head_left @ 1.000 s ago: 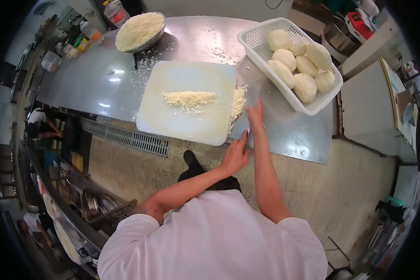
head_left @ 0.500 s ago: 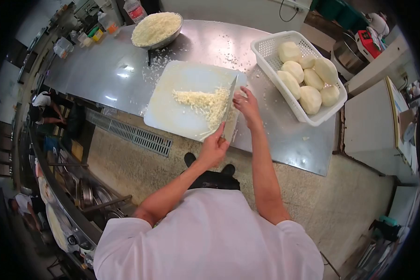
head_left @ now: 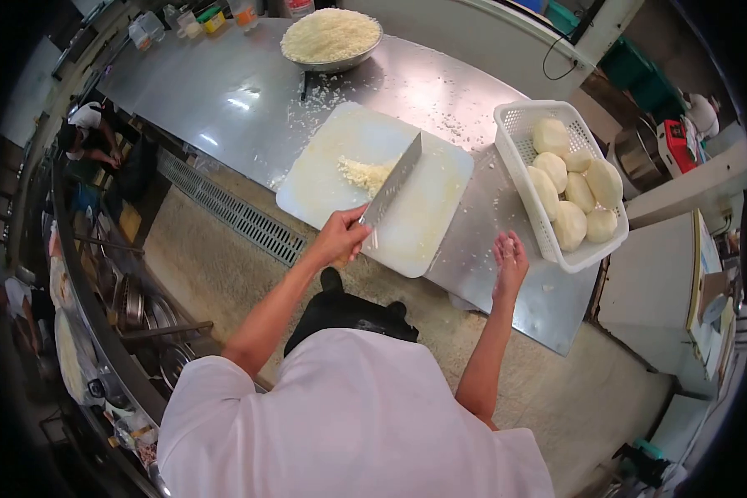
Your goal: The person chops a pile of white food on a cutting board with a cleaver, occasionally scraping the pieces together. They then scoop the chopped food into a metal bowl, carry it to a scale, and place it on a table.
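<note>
My left hand point(head_left: 340, 236) is closed around the handle of a cleaver point(head_left: 397, 178), whose wide blade slants across a white cutting board point(head_left: 432, 199). Against the blade's left side lies a small heap of finely chopped pale vegetable point(head_left: 365, 174), partly hidden by the blade. Off the board's right edge, my right hand point(head_left: 510, 261) is raised over the steel table with fingers loosely apart and nothing in them. To its upper right stands a white plastic basket point(head_left: 519, 166) holding several peeled, pale round vegetables point(head_left: 569, 226).
A metal bowl point(head_left: 332, 65) heaped with chopped bits point(head_left: 330, 35) stands at the back of the steel table point(head_left: 199, 91), a dark handle beneath it. Loose bits are scattered around the board. Bottles and small containers point(head_left: 212, 18) line the far left. Another person point(head_left: 95, 133) works at left.
The cleaver, in my left hand, has moved left across the board, and the visible heap looks smaller. My right hand has left the blade and swung right, off the board. The view has shifted.
</note>
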Available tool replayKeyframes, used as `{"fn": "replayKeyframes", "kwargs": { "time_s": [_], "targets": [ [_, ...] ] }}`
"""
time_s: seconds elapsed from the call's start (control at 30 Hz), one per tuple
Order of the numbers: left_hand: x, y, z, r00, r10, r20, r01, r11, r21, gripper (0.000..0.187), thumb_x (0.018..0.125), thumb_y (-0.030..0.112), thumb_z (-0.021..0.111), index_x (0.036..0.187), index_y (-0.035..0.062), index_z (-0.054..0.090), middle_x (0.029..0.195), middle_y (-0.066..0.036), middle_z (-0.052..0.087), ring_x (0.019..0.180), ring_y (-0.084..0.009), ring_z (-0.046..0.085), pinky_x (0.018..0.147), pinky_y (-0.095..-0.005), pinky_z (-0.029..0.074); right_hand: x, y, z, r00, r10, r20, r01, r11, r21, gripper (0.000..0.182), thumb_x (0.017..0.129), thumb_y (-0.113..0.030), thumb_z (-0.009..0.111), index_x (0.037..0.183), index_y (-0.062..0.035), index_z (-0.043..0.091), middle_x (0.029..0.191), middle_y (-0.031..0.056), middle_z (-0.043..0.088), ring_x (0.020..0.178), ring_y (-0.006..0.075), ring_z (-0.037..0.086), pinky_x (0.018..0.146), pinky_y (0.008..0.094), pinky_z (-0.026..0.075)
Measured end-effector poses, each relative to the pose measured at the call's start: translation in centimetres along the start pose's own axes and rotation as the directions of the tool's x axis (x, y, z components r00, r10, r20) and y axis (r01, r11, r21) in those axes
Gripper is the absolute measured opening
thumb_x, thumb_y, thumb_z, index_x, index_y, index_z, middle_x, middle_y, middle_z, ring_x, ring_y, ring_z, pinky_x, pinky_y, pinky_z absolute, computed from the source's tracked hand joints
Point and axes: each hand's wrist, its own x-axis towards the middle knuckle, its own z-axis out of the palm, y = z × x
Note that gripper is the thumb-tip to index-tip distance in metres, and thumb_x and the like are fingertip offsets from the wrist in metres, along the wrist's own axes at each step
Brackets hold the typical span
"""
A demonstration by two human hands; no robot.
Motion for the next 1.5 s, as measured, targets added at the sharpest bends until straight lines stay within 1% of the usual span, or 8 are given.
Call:
{"fn": "replayKeyframes", "kwargs": {
  "time_s": [0.47,0.67,0.77,0.87,0.97,1.13,1.33,1.5],
  "targets": [
    [2.3,2.9,-14.4,0.835,-0.166,0.524,0.042,0.97,0.239,0.048,0.089,0.009,0.058,0.137,0.0077,0.049,0.058,0.001,0.051,0.046,-0.0058,0.047,0.043,-0.0223,0.04,-2.1,2.1,5.2,0.952,-0.237,-0.193,0.184,0.949,-0.255,0.029,0.095,-0.017,0.055,0.117,0.001,0.059,0.117,0.0094,0.062,0.11,0.0183,0.058,0.094,0.0315,0.045],
    [6.5,8.2,-16.9,0.821,-0.167,0.546,-0.055,0.929,0.367,0.057,0.083,0.001,0.057,0.138,0.0096,0.048,0.062,0.003,0.051,0.049,-0.0064,0.042,0.048,-0.022,0.04,-4.0,5.1,17.1,0.964,-0.252,-0.09,0.135,0.748,-0.65,0.031,0.087,-0.007,0.06,0.118,-0.0033,0.06,0.118,0.0143,0.06,0.108,0.0255,0.057,0.087,0.0354,0.05],
    [10.4,9.6,-20.5,0.796,0.198,0.572,-0.479,0.784,0.395,0.068,0.07,-0.004,0.055,0.136,0.0111,0.05,0.064,-0.001,0.056,0.055,-0.0092,0.047,0.059,-0.0223,0.042,-3.9,7.2,21.9,0.873,-0.447,0.195,0.38,0.373,-0.846,0.039,0.086,-0.011,0.062,0.124,-0.0032,0.056,0.125,0.0187,0.056,0.118,0.0325,0.051,0.091,0.0389,0.048],
    [16.0,11.4,-22.4,0.869,0.191,0.457,-0.493,0.427,0.758,0.06,0.074,0.007,0.054,0.133,0.0164,0.053,0.069,-0.018,0.06,0.057,-0.0238,0.058,0.061,-0.0331,0.049,-4.4,6.2,25.7,0.974,-0.214,0.074,0.209,0.727,-0.654,0.041,0.084,-0.012,0.064,0.124,-0.003,0.056,0.129,0.019,0.054,0.119,0.0329,0.05,0.092,0.039,0.048],
    [21.7,9.6,-21.6,0.869,0.25,0.427,-0.478,0.201,0.855,0.054,0.076,0.013,0.057,0.13,0.0169,0.055,0.074,-0.02,0.063,0.065,-0.0344,0.062,0.064,-0.0436,0.051,-5.2,5.8,25.6,0.94,-0.34,0.0,0.235,0.649,-0.723,0.038,0.083,-0.007,0.064,0.12,-0.0025,0.059,0.128,0.0162,0.056,0.115,0.029,0.055,0.09,0.0367,0.049],
    [19.9,4.4,-15.7,0.816,0.223,0.533,-0.577,0.256,0.776,0.056,0.075,0.01,0.059,0.13,0.0154,0.053,0.075,-0.02,0.063,0.071,-0.0379,0.063,0.068,-0.0492,0.05,-5.5,3.7,25.1,0.941,-0.328,-0.084,0.186,0.707,-0.682,0.035,0.078,0.001,0.063,0.114,-0.0025,0.062,0.12,0.0157,0.06,0.11,0.0314,0.057,0.088,0.0373,0.049],
    [14.8,6.7,-16.5,0.808,0.062,0.586,-0.547,0.447,0.708,0.056,0.071,0.008,0.059,0.127,0.0154,0.058,0.083,-0.021,0.065,0.072,-0.0351,0.065,0.068,-0.043,0.052,-4.4,2.5,26.5,0.833,-0.435,0.341,0.532,0.465,-0.707,0.038,0.07,0.006,0.064,0.106,-0.0069,0.064,0.111,0.0114,0.062,0.111,0.0321,0.055,0.092,0.0411,0.046],
    [15.3,8.8,-20.9,0.947,0.222,0.232,-0.309,0.429,0.849,0.049,0.073,0.009,0.055,0.121,0.014,0.062,0.078,-0.021,0.066,0.071,-0.0374,0.065,0.071,-0.0442,0.054,-1.5,2.0,27.9,0.568,-0.356,0.742,0.815,0.117,-0.567,0.027,0.069,0.001,0.067,0.095,-0.0085,0.066,0.104,0.0105,0.062,0.105,0.0301,0.056,0.094,0.0449,0.041]
  ]
}}
